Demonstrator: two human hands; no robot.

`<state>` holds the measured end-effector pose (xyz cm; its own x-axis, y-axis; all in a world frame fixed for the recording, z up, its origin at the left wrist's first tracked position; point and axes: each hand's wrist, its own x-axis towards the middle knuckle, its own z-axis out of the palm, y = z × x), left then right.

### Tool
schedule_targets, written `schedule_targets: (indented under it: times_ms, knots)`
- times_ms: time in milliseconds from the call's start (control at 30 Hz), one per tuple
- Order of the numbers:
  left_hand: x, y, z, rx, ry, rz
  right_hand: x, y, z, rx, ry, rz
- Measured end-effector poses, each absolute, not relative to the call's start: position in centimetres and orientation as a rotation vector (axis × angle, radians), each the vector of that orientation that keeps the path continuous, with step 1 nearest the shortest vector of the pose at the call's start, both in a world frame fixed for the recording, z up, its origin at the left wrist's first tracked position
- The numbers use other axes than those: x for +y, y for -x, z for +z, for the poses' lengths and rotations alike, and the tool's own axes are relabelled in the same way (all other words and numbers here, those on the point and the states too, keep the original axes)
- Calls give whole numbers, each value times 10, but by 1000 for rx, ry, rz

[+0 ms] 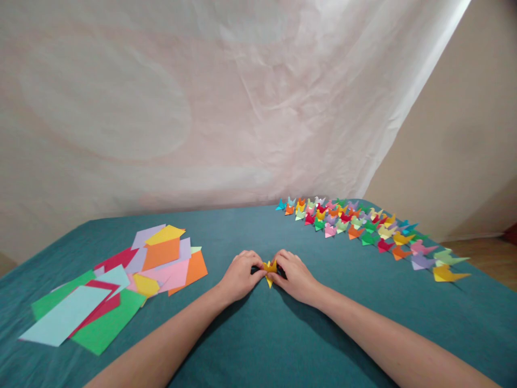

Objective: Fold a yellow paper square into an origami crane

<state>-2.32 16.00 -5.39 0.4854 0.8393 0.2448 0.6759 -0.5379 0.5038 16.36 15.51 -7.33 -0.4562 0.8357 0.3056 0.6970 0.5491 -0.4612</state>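
Note:
A small folded yellow-orange paper piece [269, 268] sits on the teal cloth between both my hands. My left hand [240, 277] pinches its left side with curled fingers. My right hand [295, 276] grips its right side the same way. Both forearms reach in from the bottom edge and the hands rest on the cloth near its middle.
Loose coloured paper sheets [121, 285] lie scattered at the left. Several finished paper figures [363, 229] in many colours stand in rows at the right, running toward the table's right edge. The teal tablecloth [258, 334] covers the table. A pale wrinkled sheet [202, 108] hangs behind.

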Motion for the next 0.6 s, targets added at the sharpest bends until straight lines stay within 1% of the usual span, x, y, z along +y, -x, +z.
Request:
schedule_targets:
  times_ms: [300,600]
  knots:
    - [161,24,-55,1269,-2376,664,155,-162,-72,-2328,1256,338]
    - [161,24,-57,1293,-2377,661,153,-166,-68,-2336,1222,428]
